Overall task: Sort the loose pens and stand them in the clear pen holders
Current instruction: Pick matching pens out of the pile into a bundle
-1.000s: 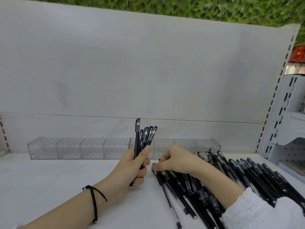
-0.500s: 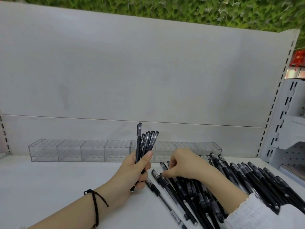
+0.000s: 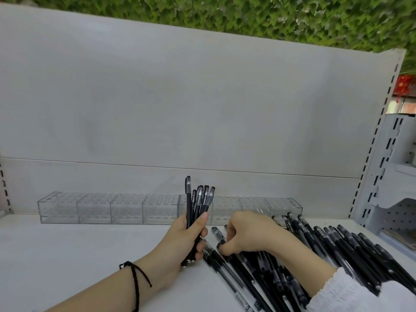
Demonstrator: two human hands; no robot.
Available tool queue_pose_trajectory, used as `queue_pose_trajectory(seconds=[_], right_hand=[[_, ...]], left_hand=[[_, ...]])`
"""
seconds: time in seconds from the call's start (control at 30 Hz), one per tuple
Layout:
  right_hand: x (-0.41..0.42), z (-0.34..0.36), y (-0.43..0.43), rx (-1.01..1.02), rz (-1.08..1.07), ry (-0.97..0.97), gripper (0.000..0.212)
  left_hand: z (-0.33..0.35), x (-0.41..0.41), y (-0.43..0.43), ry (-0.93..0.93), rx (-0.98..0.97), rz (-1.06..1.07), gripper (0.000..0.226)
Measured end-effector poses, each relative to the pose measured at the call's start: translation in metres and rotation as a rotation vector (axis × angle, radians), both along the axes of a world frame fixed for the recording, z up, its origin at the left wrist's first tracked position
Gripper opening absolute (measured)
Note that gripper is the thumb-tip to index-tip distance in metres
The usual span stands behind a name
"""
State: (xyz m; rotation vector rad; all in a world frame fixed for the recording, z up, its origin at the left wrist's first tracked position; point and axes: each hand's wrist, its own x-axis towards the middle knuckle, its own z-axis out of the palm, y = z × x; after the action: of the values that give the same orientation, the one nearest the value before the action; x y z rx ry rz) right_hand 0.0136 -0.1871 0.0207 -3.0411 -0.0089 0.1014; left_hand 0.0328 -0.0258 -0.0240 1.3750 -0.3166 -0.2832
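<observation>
Bright, even, diffuse light from overhead. Shadows faint: soft grey just under fingers & loose pens to their right. Wide-angle bend: back panel top edge, high above fingers, bows. Leaves there slightly soft; pic sharp near fingers.

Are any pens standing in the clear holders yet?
No, the clear pen holders along the back of the shelf show only empty slots; the upright bunch of pens is gripped in the left hand in front of them.

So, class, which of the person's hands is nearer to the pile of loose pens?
Right. The right hand lies on the pile of loose pens, pinching one pen; the left hand holds a bundle of pens just beside the pile's left edge.
</observation>
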Motion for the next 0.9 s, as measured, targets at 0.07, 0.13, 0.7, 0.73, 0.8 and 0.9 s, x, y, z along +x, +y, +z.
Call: queue_pose_trajectory(seconds=[0.07,0.13,0.7,0.73,0.8,0.9], right_hand=[[0.002,0.001,0.003,0.029,0.006,0.020,0.039],[0.007,0.003,0.004,0.027,0.018,0.038,0.044],[0.018,-0.004,0.005,0.123,-0.013,0.055,0.031],[0.020,-0.003,0.005,0.164,-0.011,0.082,0.031],[0.022,-0.001,0.004,0.217,-0.006,0.103,0.028],[0.021,-0.002,0.003,0.231,-0.004,0.080,0.030]], left_hand=[[0.000,-0.001,0.000,-0.004,0.006,0.001,0.028],[0.001,-0.002,0.000,-0.007,0.011,-0.001,0.028],[0.001,0.004,0.000,-0.001,-0.009,0.058,0.026],[0.001,0.004,0.000,-0.002,-0.006,0.060,0.025],[0.001,0.004,0.000,-0.006,-0.005,0.061,0.025],[0.002,0.004,0.000,-0.007,-0.006,0.062,0.024]])
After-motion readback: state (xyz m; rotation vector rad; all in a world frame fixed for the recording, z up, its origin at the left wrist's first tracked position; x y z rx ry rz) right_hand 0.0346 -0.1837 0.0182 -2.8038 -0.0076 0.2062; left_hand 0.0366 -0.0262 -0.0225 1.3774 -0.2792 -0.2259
